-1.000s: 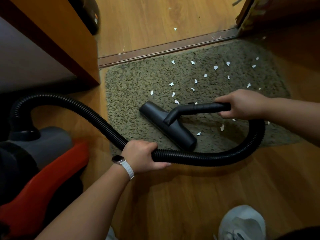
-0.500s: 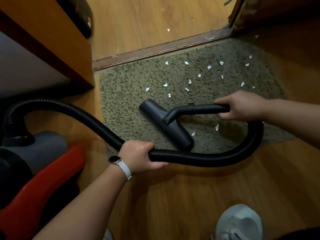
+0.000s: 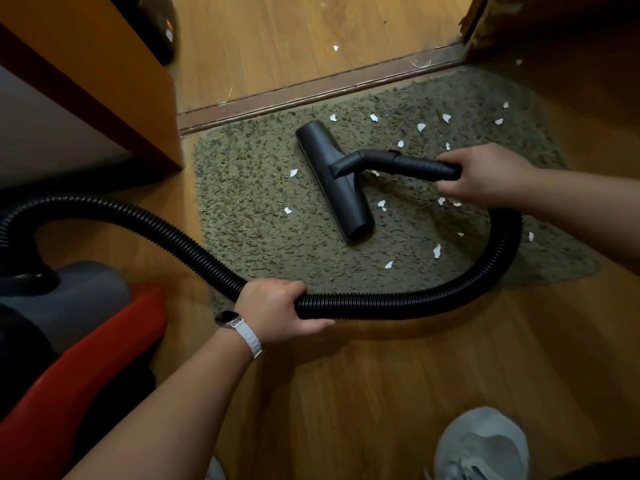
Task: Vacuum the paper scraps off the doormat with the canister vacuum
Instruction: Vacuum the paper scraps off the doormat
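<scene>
A shaggy olive doormat [image 3: 249, 188] lies on the wood floor before a door threshold. Several white paper scraps [image 3: 437, 251] are scattered over it, mostly on its right half. The black floor nozzle [image 3: 334, 178] rests flat on the mat's middle. My right hand [image 3: 485, 174] grips the black wand handle [image 3: 415, 165] behind the nozzle. My left hand [image 3: 277, 311] grips the ribbed black hose [image 3: 398, 301], which loops from the handle round to the red and grey canister vacuum [image 3: 79, 327] at the lower left.
An orange wooden cabinet [image 3: 104, 64] stands at the upper left, close to the mat's corner. The brown threshold strip [image 3: 311, 88] runs along the mat's far edge, with one scrap [image 3: 335, 48] on the floor beyond it. My grey shoe [image 3: 481, 441] is at the bottom right.
The nozzle has moved up the mat toward the threshold and turned more upright. Scraps that lay ahead of it are gone or now lie beside it. Both hands keep their grips.
</scene>
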Tool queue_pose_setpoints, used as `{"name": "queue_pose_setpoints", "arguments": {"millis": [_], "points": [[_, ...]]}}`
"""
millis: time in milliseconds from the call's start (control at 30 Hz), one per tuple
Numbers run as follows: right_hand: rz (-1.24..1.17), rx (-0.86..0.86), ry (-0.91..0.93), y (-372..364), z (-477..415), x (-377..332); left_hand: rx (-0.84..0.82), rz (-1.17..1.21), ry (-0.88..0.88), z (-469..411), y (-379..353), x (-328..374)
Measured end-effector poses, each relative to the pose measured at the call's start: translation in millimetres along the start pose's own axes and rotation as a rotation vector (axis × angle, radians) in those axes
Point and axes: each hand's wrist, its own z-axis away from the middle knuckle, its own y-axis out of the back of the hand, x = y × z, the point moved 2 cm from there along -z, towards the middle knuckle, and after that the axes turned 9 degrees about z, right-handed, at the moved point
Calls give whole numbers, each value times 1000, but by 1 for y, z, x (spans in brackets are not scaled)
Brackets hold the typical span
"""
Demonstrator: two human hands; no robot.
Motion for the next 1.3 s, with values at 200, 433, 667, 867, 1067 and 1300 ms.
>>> {"name": "queue_pose_setpoints", "arguments": {"millis": [200, 433, 667, 867, 1067, 1300], "points": [[-44, 7, -3, 13, -26, -27, -17, 28, 16, 8, 4, -9], [4, -30, 74, 12, -35, -58, -24, 10, 10, 11, 8, -13], [97, -71, 212, 11, -24, -73, -15, 37, -20, 17, 7, -12], [4, 0, 42, 19, -31, -49, -12, 36, 6, 15, 11, -11], [36, -5, 44, 23, -26, -57, -37, 44, 6, 16, 15, -10], [166, -71, 255, 11, -14, -88, -76, 30, -24, 22, 12, -13]]}}
